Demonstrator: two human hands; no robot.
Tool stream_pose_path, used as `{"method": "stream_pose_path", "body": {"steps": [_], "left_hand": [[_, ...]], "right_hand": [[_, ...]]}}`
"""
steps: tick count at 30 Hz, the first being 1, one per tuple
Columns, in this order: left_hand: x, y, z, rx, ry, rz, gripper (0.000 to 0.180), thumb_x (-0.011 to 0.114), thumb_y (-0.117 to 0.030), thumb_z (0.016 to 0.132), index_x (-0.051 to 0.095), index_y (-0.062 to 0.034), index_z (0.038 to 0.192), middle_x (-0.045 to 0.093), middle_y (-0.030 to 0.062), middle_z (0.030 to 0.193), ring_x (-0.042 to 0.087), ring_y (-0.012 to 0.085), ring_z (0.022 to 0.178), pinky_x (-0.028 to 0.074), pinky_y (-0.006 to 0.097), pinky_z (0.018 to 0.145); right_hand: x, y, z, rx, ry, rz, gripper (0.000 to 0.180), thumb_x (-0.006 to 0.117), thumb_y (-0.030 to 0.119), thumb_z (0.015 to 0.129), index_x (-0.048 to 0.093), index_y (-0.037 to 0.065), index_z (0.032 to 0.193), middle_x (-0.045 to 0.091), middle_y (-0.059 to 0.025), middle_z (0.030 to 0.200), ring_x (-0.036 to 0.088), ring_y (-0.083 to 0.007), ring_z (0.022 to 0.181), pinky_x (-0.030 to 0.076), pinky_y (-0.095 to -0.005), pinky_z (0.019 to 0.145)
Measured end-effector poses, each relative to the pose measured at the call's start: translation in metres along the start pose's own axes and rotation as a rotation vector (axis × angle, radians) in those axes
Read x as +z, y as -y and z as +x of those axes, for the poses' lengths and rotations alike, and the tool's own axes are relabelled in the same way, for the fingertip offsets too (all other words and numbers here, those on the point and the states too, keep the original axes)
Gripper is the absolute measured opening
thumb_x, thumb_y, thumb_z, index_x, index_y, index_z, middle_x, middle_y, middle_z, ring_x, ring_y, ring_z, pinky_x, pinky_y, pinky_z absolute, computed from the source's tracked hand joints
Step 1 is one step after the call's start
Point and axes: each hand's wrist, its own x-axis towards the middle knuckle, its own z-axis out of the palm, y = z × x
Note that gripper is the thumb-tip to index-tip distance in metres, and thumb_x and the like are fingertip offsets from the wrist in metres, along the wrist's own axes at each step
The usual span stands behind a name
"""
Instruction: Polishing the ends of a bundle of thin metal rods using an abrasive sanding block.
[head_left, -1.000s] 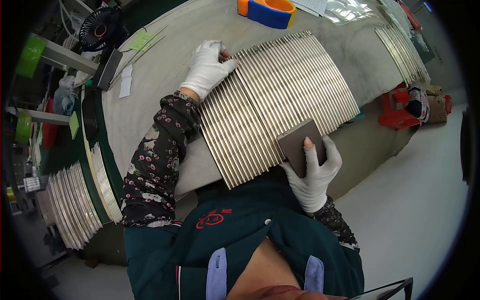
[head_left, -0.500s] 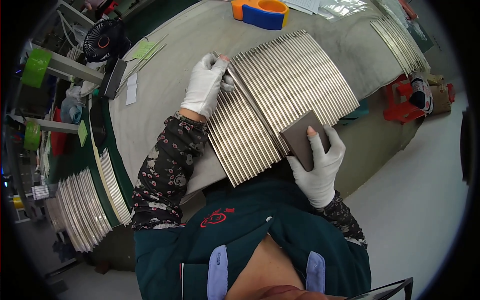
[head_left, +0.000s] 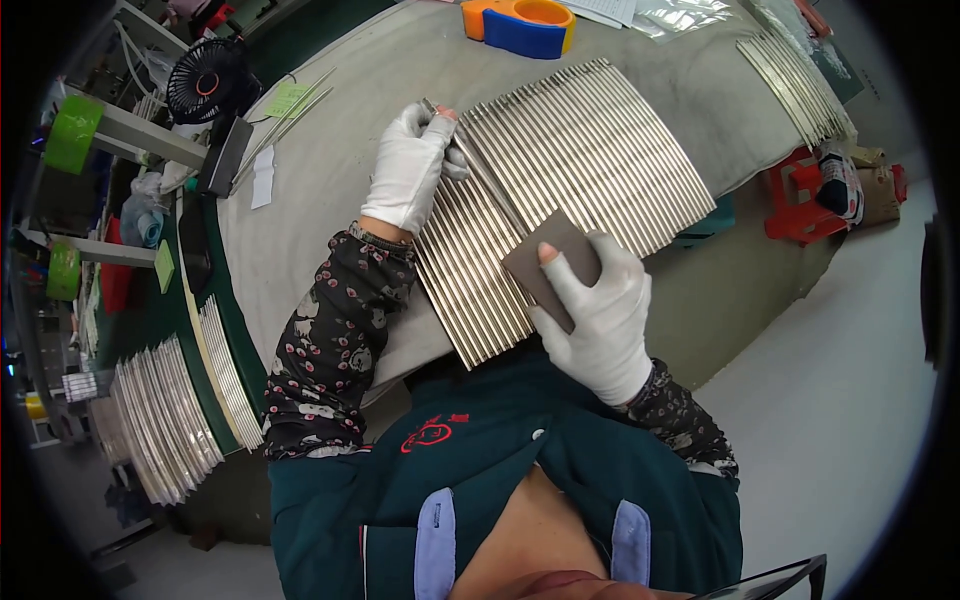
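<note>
Many slim silvery metal rods [head_left: 600, 140] lie side by side on the cloth-covered table in front of me. My left hand [head_left: 408, 170], in a white glove with a bare thumb tip, pinches the far end of one metal rod [head_left: 492, 182], which lies in a gap between the rows. My right hand [head_left: 608, 322], gloved likewise, grips a flat grey-brown sanding block [head_left: 553, 256]. The block rests over the near part of that rod and hides it there. Its underside cannot be seen.
An orange and blue tape dispenser [head_left: 520, 24] stands at the far edge. More rods [head_left: 792, 90] lie at the far right, near a red stool [head_left: 800, 200]. At left are a black fan [head_left: 208, 82], a dark box [head_left: 226, 157] and wrapped rod bundles [head_left: 165, 420].
My right hand has slid the sanding block leftward and slightly away from me, further up the rod. The left hand stays at the rod's far end.
</note>
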Motion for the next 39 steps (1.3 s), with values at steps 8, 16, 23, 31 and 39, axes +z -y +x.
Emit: {"method": "stream_pose_path", "body": {"steps": [8,16,23,31,39], "left_hand": [[0.003,-0.004,0.0,0.018,-0.011,0.012,0.019,0.055,-0.02,0.097,0.053,-0.0012,0.092,0.059,0.0042,0.075,0.053,0.0072,0.054,0.046,0.021,0.049],[0.001,-0.003,-0.001,0.013,-0.022,0.015,0.019,0.055,-0.019,0.097,0.054,-0.0007,0.094,0.06,0.0045,0.077,0.054,0.0074,0.054,0.047,0.021,0.049],[-0.001,0.0,0.001,0.036,-0.002,0.03,0.018,0.055,-0.019,0.097,0.054,-0.001,0.097,0.062,0.0044,0.08,0.054,0.0065,0.054,0.048,0.019,0.05],[-0.007,0.0,0.001,0.029,0.018,0.025,0.02,0.056,-0.021,0.097,0.055,-0.0012,0.1,0.062,0.0038,0.079,0.055,0.0063,0.056,0.048,0.019,0.051],[-0.003,-0.003,0.0,0.074,-0.001,-0.014,0.017,0.054,-0.018,0.097,0.054,-0.0004,0.099,0.059,0.004,0.075,0.055,0.0072,0.054,0.052,0.022,0.049]], "right_hand": [[-0.002,-0.003,0.001,-0.038,0.035,0.026,0.057,0.075,0.025,0.069,0.059,0.015,0.123,0.045,-0.0205,0.119,0.045,-0.0342,0.104,0.039,-0.0439,0.081],[-0.001,-0.016,0.005,0.023,-0.056,-0.069,0.059,0.076,0.029,0.067,0.059,0.016,0.122,0.046,-0.0202,0.119,0.045,-0.0329,0.104,0.038,-0.0414,0.081],[0.001,-0.011,0.008,-0.025,-0.071,-0.049,0.056,0.075,0.028,0.068,0.061,0.017,0.12,0.046,-0.0199,0.118,0.045,-0.0342,0.104,0.039,-0.0421,0.081],[0.002,-0.014,0.015,0.01,-0.055,-0.14,0.058,0.076,0.028,0.067,0.06,0.017,0.121,0.046,-0.0196,0.118,0.046,-0.033,0.102,0.04,-0.0431,0.081],[0.002,-0.027,0.021,0.068,-0.105,-0.121,0.055,0.075,0.026,0.066,0.061,0.017,0.119,0.045,-0.0185,0.119,0.046,-0.0329,0.102,0.039,-0.0422,0.083]]}}
